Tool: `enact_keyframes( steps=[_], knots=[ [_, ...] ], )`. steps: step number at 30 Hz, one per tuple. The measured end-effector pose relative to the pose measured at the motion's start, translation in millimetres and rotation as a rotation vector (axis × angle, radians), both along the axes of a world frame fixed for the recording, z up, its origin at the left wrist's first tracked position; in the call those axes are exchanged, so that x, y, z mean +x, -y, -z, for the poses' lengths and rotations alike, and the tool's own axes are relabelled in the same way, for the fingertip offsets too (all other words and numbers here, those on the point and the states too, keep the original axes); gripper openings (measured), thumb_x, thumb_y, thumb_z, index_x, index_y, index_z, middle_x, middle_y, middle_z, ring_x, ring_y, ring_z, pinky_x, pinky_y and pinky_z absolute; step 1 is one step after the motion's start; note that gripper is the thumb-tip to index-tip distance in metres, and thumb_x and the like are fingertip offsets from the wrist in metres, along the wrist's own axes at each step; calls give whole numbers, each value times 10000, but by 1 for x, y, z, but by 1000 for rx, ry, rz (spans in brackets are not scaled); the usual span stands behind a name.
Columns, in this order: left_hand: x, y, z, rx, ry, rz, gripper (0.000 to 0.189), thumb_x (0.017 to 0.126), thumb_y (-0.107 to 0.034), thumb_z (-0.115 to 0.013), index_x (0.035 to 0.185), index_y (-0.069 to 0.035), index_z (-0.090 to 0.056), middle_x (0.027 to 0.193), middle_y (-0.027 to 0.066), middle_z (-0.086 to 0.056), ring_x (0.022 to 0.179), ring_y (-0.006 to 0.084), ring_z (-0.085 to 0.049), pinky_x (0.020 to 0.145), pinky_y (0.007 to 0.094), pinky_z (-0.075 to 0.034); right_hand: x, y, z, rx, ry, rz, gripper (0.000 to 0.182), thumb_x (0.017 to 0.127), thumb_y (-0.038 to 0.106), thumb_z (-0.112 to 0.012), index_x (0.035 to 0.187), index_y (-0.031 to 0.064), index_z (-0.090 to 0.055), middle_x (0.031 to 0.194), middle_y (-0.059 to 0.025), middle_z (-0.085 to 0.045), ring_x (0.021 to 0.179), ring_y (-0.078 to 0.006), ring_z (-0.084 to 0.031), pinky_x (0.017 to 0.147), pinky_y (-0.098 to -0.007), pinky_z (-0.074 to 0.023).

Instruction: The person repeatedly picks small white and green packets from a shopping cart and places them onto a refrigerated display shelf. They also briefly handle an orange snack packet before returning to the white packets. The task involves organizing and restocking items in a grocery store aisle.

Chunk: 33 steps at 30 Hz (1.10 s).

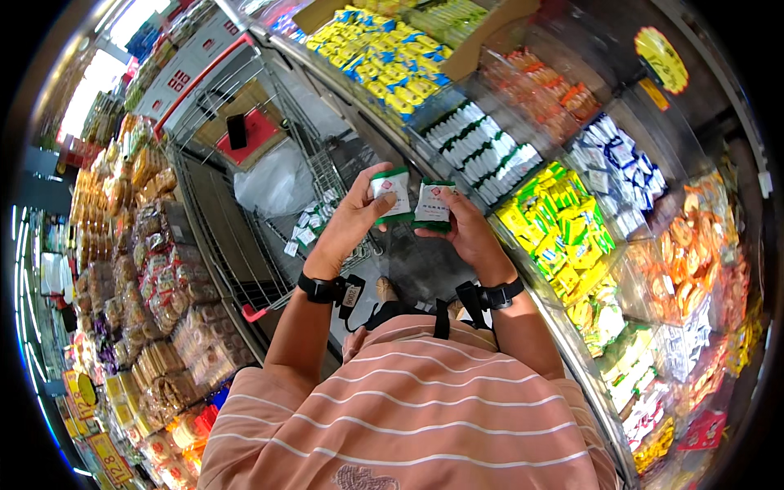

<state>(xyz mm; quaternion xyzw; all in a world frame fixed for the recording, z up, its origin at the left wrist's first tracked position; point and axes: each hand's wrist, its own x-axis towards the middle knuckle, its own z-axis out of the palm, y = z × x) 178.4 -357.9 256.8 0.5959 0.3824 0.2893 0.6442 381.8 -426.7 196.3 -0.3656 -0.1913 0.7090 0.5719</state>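
Observation:
My left hand [361, 205] pinches a small white-and-green snack packet [390, 193], thumb on its face. Held in my right hand [463, 217] is a matching packet [431, 205], its printed front also turned up. The two packets are side by side with a narrow gap between them. Beyond my right hand, a clear bin holds rows of similar white-and-green packets [484, 150]. More loose packets of this look [309, 223] lie in the shopping cart's near end, left of my left hand.
A metal shopping cart [202, 104] with a red handle stands at left, holding a plastic bag [275, 180], a cardboard box and a phone [237, 131]. Snack bins with yellow packets [560, 226] line the right. Bagged baked goods [153, 275] are stacked on the left.

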Motion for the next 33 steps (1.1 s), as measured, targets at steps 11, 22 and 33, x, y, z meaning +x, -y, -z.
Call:
enact_keyframes(
  steps=[11,22,33],
  knots=[
    [93,37,65,292,-45,33,388,1026,-285,-551,1261,15,-473,1052,68,-603,884,117,-552,731,294,-490,46,40,26,13,17,210,394,1033,434,-459,1185,88,-574,1092,-63,-661,972,-178,-656,777,-400,-590],
    [150,89,55,245,-179,137,668,1055,-388,-440,1543,-10,-186,1398,202,-486,1227,246,-498,1015,360,-413,65,70,61,191,433,453,692,1049,515,-365,1502,-3,-297,1434,-123,-433,1236,-248,-524,1015,-299,-421],
    [162,42,52,138,-121,371,614,1022,-234,-554,1527,-20,-279,1287,139,-543,1174,179,-500,977,307,-433,71,60,28,36,-123,529,560,1020,590,-367,1210,105,-575,1042,-31,-644,920,-116,-595,812,-268,-477]
  ],
)
